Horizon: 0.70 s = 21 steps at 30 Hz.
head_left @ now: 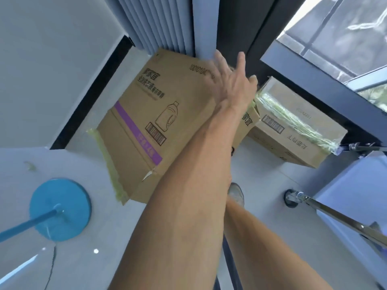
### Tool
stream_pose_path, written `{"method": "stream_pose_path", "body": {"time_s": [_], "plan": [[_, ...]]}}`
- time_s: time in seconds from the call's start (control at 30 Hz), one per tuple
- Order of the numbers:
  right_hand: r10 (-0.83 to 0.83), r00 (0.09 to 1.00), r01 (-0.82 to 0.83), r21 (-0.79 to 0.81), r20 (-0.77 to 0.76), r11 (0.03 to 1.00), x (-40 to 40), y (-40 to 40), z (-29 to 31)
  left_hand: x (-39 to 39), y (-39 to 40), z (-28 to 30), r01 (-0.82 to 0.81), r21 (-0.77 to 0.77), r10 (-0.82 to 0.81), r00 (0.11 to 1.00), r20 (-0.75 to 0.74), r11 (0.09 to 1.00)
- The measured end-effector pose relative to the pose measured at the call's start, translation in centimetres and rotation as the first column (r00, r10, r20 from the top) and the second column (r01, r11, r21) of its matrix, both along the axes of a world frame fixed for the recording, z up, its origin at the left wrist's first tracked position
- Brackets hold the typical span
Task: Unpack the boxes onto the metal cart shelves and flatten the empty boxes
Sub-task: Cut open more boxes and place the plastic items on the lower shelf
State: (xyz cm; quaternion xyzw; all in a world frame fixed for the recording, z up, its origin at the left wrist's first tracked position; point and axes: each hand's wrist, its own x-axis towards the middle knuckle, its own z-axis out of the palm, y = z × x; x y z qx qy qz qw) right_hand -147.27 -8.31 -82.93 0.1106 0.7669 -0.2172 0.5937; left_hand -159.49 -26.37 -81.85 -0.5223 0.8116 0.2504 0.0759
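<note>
My left hand [230, 80] is on the top right edge of the flattened box [150, 122]: fingers straight along the cardboard, thumb hooked over the edge, so more a press than a real grip. The box stands tilted against the blind [155, 24], bottom corner on the floor. My right hand is hidden behind my left forearm; can't tell what it's doing.

A sealed box [293, 124] lies on the floor just right of it, still taped.

Risks: the flat box slides down or tips off the blind once I let go, since nothing holds its base. Loose tape on its left edge could snag.

Only a cart [335, 214] leg and caster show at right; shelves are cut off. The box print is blurred.
</note>
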Motion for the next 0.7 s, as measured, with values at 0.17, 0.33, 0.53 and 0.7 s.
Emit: {"method": "stream_pose_path", "body": {"time_s": [0.17,0.33,0.53,0.7], "plan": [[-0.106,0.941,0.137,0.074,-0.322,0.988,-2.4,-0.7,-0.4,-1.7,-0.1,-0.6,0.203,0.000,-0.197,0.951,0.239,0.979],[-0.098,0.880,0.159,0.092,-0.465,0.983,-3.4,-1.3,-3.5,3.5,0.0,-0.6,0.010,-0.197,0.001,0.999,0.051,0.980],[-0.059,0.887,0.123,0.112,-0.457,0.986,-3.3,-1.4,-3.2,5.9,2.1,0.5,-0.230,-0.102,0.247,0.944,0.218,0.968],[0.000,0.887,0.032,0.062,-0.461,0.998,-0.8,0.0,-2.2,8.3,4.0,0.8,-0.692,0.170,0.652,0.719,0.239,0.701]]}}
